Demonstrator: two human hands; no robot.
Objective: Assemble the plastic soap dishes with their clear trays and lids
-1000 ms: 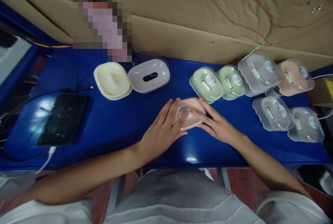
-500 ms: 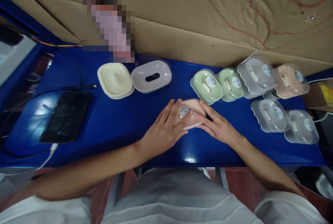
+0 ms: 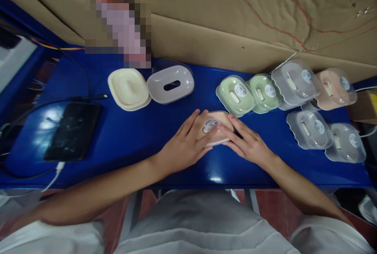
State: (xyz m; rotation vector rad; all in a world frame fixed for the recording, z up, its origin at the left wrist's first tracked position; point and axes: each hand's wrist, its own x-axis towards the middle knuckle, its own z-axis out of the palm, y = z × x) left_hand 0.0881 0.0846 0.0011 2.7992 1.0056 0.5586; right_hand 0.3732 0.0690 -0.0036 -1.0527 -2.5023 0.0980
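Note:
A pale pink soap dish [image 3: 221, 118] with a round printed label [image 3: 211, 125] lies near the middle of the blue table, between my two hands. My left hand [image 3: 188, 138] covers its left side, fingers over the top and thumb along the near edge. On the opposite side, my right hand [image 3: 246, 138] grips the dish, with fingertips at its rim and on the top near the label. Part of the dish is hidden under my fingers. Just beyond it stands a green soap dish [image 3: 228, 89] with a clear cover.
A cream dish [image 3: 129, 89] and a lilac tray [image 3: 156, 88] with a slot sit at back left. Several covered dishes, including a grey one [image 3: 309, 128], stand at right. A black phone-like device [image 3: 72, 132] with a white cable [image 3: 54, 179] lies at left. Brown sheeting [image 3: 200, 37] hangs behind.
The camera view has shifted slightly, with the background and the outer dishes moving a little apart. Both hands stay on the pink soap dish in nearly the same grip.

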